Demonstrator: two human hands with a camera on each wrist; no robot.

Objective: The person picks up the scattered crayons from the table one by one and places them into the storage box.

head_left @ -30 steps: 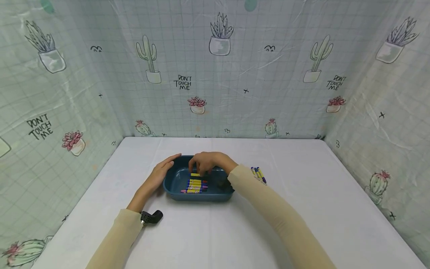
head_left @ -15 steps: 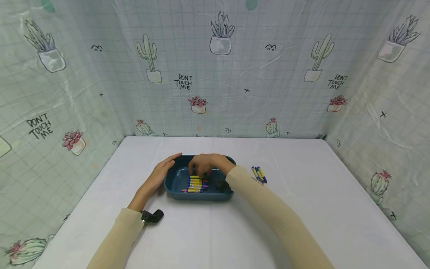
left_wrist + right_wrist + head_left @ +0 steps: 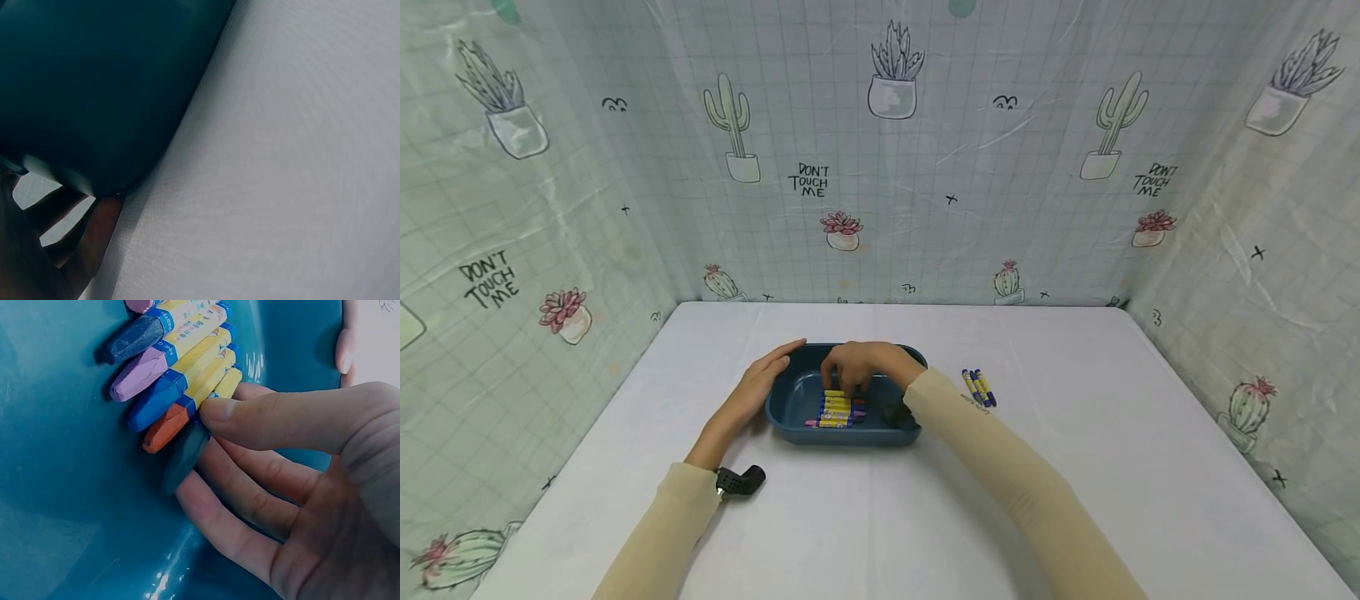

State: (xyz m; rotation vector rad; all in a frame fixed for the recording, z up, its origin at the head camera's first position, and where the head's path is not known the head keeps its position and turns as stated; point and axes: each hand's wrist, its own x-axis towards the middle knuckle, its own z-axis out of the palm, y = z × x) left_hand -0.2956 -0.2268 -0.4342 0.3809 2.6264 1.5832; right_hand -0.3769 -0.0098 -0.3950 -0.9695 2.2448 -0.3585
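Note:
In a dark blue tray [image 3: 797, 435], several crayons [image 3: 835, 414] with yellow wrappers lie side by side in a row. My right hand [image 3: 853, 365] reaches into the tray and pinches a dark green crayon [image 3: 187, 456] at the far end of this row. The thumb lies on top of it, and the fingers sit below and behind. An orange-red crayon [image 3: 166, 428] is right beside it, followed by blue and lilac ones. My left hand [image 3: 756, 392] rests along the tray's left side, its fairly straight fingers [image 3: 103, 225] against the outer wall.
To the right of the tray, 3 more crayons [image 3: 979, 388] lie on the white tabletop [image 3: 1075, 467], partly behind the right sleeve [image 3: 1000, 450]. A cactus-print curtain [image 3: 880, 167] encloses the table at the back and sides.
My right hand has come slightly nearer, and the crayon under it now sits closer against the row. The left hand stays at the tray's side.

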